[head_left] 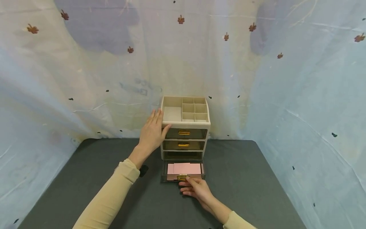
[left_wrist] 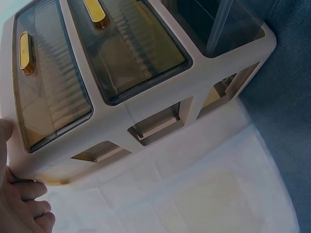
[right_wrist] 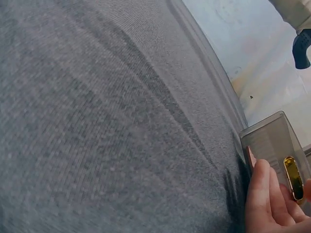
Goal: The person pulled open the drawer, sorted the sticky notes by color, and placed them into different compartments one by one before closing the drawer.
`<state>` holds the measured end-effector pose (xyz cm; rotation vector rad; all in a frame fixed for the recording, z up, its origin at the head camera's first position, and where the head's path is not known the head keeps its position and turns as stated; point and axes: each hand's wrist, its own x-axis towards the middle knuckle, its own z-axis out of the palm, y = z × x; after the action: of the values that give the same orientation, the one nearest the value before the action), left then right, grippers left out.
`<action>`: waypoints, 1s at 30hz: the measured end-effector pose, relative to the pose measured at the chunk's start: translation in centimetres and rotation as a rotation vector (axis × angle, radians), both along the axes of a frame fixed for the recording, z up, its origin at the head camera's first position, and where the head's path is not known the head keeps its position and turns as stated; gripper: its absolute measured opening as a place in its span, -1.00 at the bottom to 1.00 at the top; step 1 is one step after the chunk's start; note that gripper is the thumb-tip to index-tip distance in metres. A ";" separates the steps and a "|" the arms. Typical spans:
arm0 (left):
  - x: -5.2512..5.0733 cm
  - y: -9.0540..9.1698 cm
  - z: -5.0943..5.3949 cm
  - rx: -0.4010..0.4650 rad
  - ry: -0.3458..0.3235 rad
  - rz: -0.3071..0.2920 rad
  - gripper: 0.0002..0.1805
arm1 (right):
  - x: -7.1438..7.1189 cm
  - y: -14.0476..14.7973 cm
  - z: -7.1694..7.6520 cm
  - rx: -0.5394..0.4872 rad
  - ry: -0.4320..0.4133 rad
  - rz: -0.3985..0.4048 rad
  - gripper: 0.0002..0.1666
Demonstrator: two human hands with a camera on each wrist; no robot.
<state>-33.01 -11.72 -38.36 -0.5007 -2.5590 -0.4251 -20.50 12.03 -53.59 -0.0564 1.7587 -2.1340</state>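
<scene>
A cream desktop drawer organizer [head_left: 208,125] stands at the back of the table, its top divided into compartments. The bottom drawer [head_left: 164,178], smoky and see-through, is pulled out with pink paper slips [head_left: 183,168] inside. My left hand [head_left: 151,132] holds the organizer's upper left corner, thumb at the front, fingers along the side; only part of this hand [left_wrist: 24,206] shows in the left wrist view. My right hand [head_left: 200,192] pinches the bottom drawer's gold handle [head_left: 181,177]. In the right wrist view, its fingers [right_wrist: 260,189] lie beside the handle [right_wrist: 293,177].
Two upper drawers [head_left: 197,133] with gold handles are closed. A dark grey cloth [head_left: 243,178] covers the table. Behind and around it hangs a pale printed curtain [head_left: 183,63]. A dark strap-like piece [head_left: 144,170] hangs by the left wrist.
</scene>
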 end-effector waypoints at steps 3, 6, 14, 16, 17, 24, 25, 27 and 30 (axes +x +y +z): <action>0.0 0.1 -0.1 -0.001 -0.002 -0.006 -0.16 | -0.1 0.0 -0.2 -0.019 -0.010 -0.012 -0.47; 0.0 0.1 -0.1 0.004 -0.010 -0.013 -0.16 | -0.1 0.0 -0.4 -0.030 -0.013 -0.021 -0.47; -0.3 -0.1 -0.4 0.013 0.005 -0.012 -0.16 | -0.4 -0.2 -0.6 -0.036 0.005 -0.026 -0.46; -0.3 -0.2 -0.4 0.015 0.015 -0.013 -0.16 | -0.5 -0.3 -0.5 -0.038 0.007 -0.029 -0.48; -0.3 -0.2 -0.3 0.015 0.019 -0.013 -0.16 | -0.6 -0.3 -0.4 -0.040 0.009 -0.031 -0.48; -0.2 -0.2 -0.2 0.012 0.028 -0.011 -0.16 | -1.0 -0.6 0.1 -0.041 0.025 -0.032 -0.46; -0.2 -0.2 -0.2 0.012 0.026 -0.010 -0.17 | -1.1 -0.6 0.2 -0.042 0.026 -0.034 -0.46; -0.1 -0.1 -0.2 0.013 0.020 -0.008 -0.16 | -1.3 -0.7 0.2 -0.043 0.022 -0.040 -0.47; -0.1 -0.1 -0.1 0.017 0.016 -0.006 -0.16 | -1.6 -0.8 0.3 -0.038 0.027 -0.047 -0.47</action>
<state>-33.07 -11.78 -38.49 -0.5031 -2.5368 -0.4432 -22.06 11.26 -53.31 -0.0552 1.7509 -2.2103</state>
